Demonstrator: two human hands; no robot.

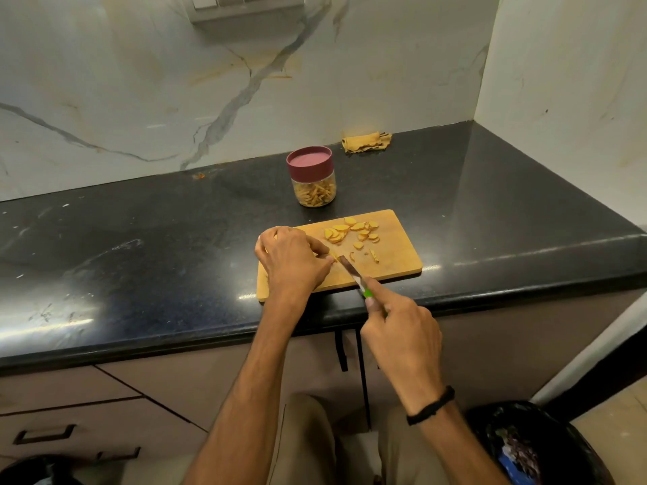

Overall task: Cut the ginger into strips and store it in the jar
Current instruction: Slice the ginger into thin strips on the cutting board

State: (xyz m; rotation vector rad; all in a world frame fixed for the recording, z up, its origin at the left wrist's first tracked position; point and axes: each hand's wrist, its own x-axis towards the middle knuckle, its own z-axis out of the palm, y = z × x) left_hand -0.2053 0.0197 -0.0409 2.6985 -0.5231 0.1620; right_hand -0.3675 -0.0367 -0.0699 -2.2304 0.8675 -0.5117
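Note:
A wooden cutting board (pixel 395 260) lies at the front edge of the black counter. Several ginger slices (pixel 350 231) sit on its far part, and a few cut strips (pixel 374 255) lie near its middle. My left hand (pixel 292 257) curls over a ginger piece on the board's left part and pins it with its fingertips; the piece is mostly hidden. My right hand (pixel 399 330) grips a green-handled knife (pixel 353 274), whose blade tip rests by my left fingertips. Behind the board stands a clear jar (pixel 315 192) with a maroon lid on it, holding ginger strips.
A crumpled yellow cloth (pixel 366 141) lies at the back by the marble wall. The black counter (pixel 140 246) stretches left. Drawers (pixel 70 414) sit under it, and a black-lined bin (pixel 532 446) stands at the lower right.

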